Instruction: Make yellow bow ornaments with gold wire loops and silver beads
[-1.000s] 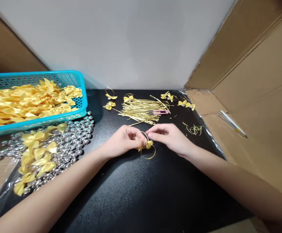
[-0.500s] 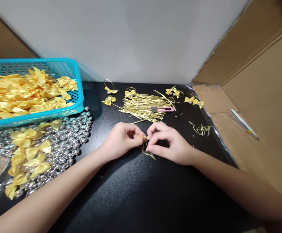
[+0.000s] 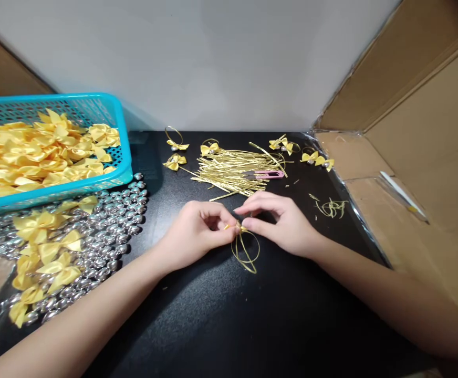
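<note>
My left hand (image 3: 205,231) is closed, thumb and fingertips pinching a small yellow ribbon bow (image 3: 245,229) that the fingers mostly hide. Below the pinch hangs a loop of thin gold cord (image 3: 248,261). My right hand (image 3: 282,223) curls in from the other side, its thumb against the bow's right end and its index finger arched just above. Beyond both hands lies a bundle of gold cords (image 3: 229,170), with pink-handled thread snips (image 3: 269,174) resting on it. Several finished bows with cord loops and silver beads, such as one bow (image 3: 177,145), lie around the bundle.
A turquoise basket (image 3: 124,142) full of yellow bows stands at the left. Silver beads (image 3: 111,231) spread before it, with loose bows (image 3: 61,270) on top. Cord scraps (image 3: 331,208) lie at the right, near a white pen-like tool (image 3: 404,197) on cardboard. A pale wall closes the back.
The gold cord under my fingers now hangs as a wide open loop, where it was bunched. My right thumb has moved up to the bow, and the view has shifted slightly.
</note>
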